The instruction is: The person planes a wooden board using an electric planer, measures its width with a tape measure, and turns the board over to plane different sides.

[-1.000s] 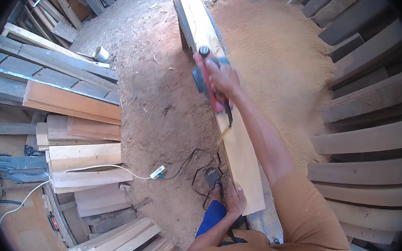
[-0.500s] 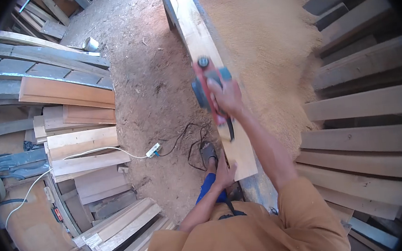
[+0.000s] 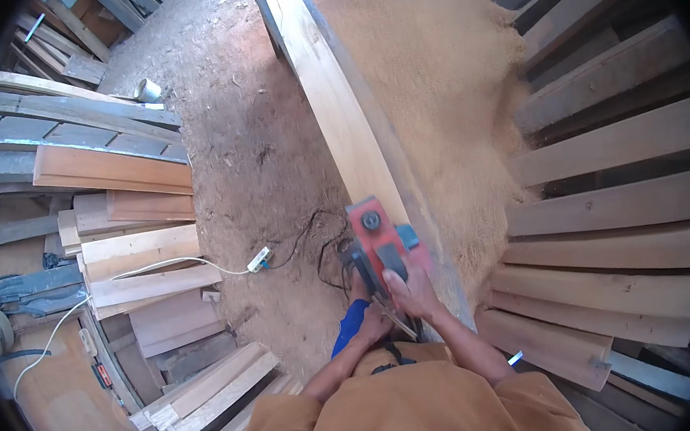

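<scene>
A long pale wooden board [image 3: 346, 137] runs away from me along a narrow bench. Over its near end is a red and black electric planer [image 3: 373, 238], with a round black knob on top. My right hand [image 3: 414, 293] is wrapped around the planer's rear handle. Low on the left side, my left hand [image 3: 373, 325] is closed at the near end of the board, close behind the planer. The planer and the hand's own back partly hide its fingers.
Sawdust and shavings [image 3: 424, 85] cover the ground right of the bench. Planks [image 3: 614, 200] line the right side, and stacked boards [image 3: 143, 249] the left. A white power strip [image 3: 258, 259] lies on the floor, with a dark cord [image 3: 302, 241] looping near my foot.
My right hand has pulled the planer back along the board, from farther out to the near end by my body. My left hand stays low near that end, slightly shifted.
</scene>
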The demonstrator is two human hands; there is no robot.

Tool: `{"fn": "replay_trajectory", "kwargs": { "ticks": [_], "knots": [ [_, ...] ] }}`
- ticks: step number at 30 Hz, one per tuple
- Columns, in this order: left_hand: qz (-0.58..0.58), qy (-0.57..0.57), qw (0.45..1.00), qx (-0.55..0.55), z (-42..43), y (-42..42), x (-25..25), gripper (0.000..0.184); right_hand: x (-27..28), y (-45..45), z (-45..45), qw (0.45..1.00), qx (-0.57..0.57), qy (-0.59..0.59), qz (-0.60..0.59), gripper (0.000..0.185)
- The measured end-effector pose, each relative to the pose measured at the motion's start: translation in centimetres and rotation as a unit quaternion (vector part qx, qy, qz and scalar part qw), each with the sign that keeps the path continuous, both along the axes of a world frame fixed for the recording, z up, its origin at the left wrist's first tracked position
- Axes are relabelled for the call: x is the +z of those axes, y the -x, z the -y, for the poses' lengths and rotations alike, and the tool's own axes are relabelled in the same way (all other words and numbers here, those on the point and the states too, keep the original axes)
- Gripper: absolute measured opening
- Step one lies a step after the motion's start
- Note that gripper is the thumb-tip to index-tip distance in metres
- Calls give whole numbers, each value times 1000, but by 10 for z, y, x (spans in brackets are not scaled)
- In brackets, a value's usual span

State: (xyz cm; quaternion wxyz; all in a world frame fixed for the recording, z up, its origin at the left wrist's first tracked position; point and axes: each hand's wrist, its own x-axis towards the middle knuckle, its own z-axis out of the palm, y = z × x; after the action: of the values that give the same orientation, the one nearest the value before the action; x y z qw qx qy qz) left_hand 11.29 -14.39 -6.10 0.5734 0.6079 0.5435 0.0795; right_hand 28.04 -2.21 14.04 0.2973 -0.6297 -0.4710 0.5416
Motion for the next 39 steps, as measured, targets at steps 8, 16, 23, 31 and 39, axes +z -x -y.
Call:
{"fn": "replay_trajectory", "kwargs": {
  "ticks": [8, 16, 23, 31, 39],
  "knots": [
    [59, 10, 944, 325, -144, -27, 44, 45, -3, 49, -256, 996, -25, -79, -45, 42],
    [-12, -161, 931, 328, -176, -61, 70, 66, 26, 87, -459, 994, -17, -102, 44, 55],
    [11, -153, 932, 329, -167, -61, 51, 68, 7, 97, -536, 993, -22, -106, -36, 55],
    [-8, -29, 953, 303, -154, -46, 5, 57, 23, 59, -353, 999, -22, -28, -2, 48],
    [153, 245, 840, 460, -66, 5, -22, 55, 8, -13, -28, 997, 68, -21, -13, 56]
  ]
}}
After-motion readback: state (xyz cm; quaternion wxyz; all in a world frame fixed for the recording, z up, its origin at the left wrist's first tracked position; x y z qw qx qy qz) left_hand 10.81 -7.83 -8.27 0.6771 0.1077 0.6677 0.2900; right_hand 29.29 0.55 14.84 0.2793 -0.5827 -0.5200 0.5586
